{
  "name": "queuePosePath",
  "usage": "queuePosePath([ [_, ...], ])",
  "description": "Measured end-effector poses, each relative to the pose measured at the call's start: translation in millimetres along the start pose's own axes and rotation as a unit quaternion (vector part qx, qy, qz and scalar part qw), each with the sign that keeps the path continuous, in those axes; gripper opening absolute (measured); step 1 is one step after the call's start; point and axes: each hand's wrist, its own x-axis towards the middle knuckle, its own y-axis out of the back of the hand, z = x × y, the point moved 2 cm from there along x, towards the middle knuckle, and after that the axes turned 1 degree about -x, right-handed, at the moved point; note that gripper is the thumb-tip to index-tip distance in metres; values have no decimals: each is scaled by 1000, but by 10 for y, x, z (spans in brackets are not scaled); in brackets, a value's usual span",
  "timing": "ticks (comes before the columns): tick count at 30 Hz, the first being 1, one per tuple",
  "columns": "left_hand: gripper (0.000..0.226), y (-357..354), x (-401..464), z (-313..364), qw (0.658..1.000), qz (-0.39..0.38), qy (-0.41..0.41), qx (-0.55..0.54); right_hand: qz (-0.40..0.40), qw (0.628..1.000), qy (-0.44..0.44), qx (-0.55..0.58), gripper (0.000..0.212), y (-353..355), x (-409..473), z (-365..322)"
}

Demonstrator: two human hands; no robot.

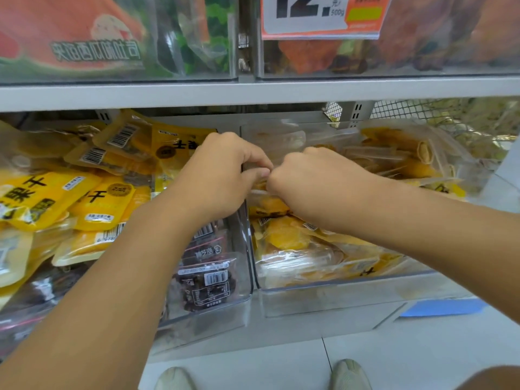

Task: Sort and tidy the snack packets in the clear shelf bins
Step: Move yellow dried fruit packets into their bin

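Head view puts us over two clear bins on a lower shelf, and much of what matters is covered: our left hand and right hand meet at the top edge where the left bin and the right bin stand side by side, and the knuckles hide whatever lies beneath. The left hand's fingers are curled with thumb against forefinger, as if pinching the bin's rim or a packet edge, though we cannot tell which; the right hand is bunched into a fist over the yellow packets in the right bin, and whether it grips one is hidden from us. The left bin holds yellow mango-style packets printed with large black characters, among them 果 and 干, plus barcodes whose digits are mostly too blurred to read; at its front corner lie dark packets with white labels and a barcode. On the shelf above, a price tag shows "12." and "500g", its top cut off by the frame, and a red watermelon-printed packet carries smeared Chinese lettering. A wire mesh shows at upper right. Our shoe tips are cropped at the bottom edge.
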Motion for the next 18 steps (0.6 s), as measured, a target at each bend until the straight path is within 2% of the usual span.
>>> queuePosePath([
  [4,27,-46,-59,27,998,-48,-4,-27,-27,998,1,62,15,-333,145,63],
  [6,39,-71,-91,55,998,-59,-7,-30,-29,991,-21,128,20,-330,131,156],
  [9,38,-48,-73,76,1000,-12,4,-2,32,975,-27,217,23,-41,-56,291],
  [11,37,-6,-52,84,999,22,14,26,40,961,-22,274,25,123,-230,357],
  [14,38,-21,-31,100,999,4,28,37,-95,951,17,293,36,122,-365,310],
  [16,43,-33,-28,124,998,-7,39,40,-170,956,45,236,55,40,-347,246],
  [18,45,-39,-25,133,998,-17,42,48,-201,965,63,159,68,6,-312,184],
])
